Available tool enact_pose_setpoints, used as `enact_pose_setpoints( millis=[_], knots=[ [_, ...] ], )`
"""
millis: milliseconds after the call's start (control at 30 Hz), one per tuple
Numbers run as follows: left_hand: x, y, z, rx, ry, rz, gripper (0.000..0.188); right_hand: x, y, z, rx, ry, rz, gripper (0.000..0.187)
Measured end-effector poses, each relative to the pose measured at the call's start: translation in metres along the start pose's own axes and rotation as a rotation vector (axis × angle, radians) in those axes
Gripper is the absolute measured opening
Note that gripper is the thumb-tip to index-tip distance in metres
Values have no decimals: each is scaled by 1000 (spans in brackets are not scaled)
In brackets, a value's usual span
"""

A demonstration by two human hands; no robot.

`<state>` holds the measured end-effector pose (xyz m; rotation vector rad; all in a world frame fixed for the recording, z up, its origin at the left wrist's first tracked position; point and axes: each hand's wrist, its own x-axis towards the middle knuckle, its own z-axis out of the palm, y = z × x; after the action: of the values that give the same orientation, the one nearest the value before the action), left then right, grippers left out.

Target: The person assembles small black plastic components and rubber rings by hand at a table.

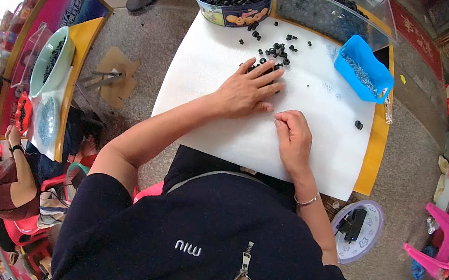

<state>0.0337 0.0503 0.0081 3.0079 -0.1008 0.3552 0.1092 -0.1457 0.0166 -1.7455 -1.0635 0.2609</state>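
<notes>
The left hand (pixel 249 92) lies palm down with its fingers spread apart, the fingertips on a small cluster of black knob-like pieces near the far middle of the white sheet (pixel 320 138). The right hand (pixel 295 137) is curled loosely just beside it, toward the wearer, with the thumb near the index finger — whether the fingertips meet or pinch anything, I cannot tell. Just beyond the left fingers lies a loose scatter of black pieces (pixel 278 49), most of them bunched and a few strays spread toward the round tin (pixel 215 15). By the look of it, the handling is only partway along: a modest portion of pieces is out on the sheet, while the bulk sits in the tin, heaped inside, and in the clear plastic bin (pixel 292 18) next to it. One small black pair (pixel 359 125) lies well apart near the sheet's right edge — whether it was sorted out or merely strayed, the view does not settle. The blue tray (pixel 367 53) at the far right corner holds small, pale bluish bits, and neither hand touches it.
</notes>
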Motion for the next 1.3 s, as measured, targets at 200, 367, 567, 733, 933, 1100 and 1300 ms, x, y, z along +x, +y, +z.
enact_pose_setpoints(
  millis=[200, 367, 567, 733, 933, 1100, 1300],
  knots=[
    [-25, 15, -15, -59, -30, -46, 62, 0, 2, 1, -15, 20, -30, 7],
    [-41, 13, -24, -135, 15, -128, 73, 1, 1, 0, -6, 12, -20, 7],
    [-58, 7, -24, -193, 124, -224, 72, -1, 1, 0, 1, 11, -4, 8],
    [-55, 10, -25, -254, 320, -382, 43, -2, 1, 2, 15, 41, 39, 10],
    [-16, 26, -13, -193, 380, -253, 21, -1, 5, 3, 41, 38, 27, 9],
    [1, 37, -9, -117, 260, -173, 23, -2, 4, -1, 14, 38, 0, 9],
    [-3, 38, -17, -192, 315, -167, 25, -1, 7, 2, 19, 45, -56, 8]
  ],
)
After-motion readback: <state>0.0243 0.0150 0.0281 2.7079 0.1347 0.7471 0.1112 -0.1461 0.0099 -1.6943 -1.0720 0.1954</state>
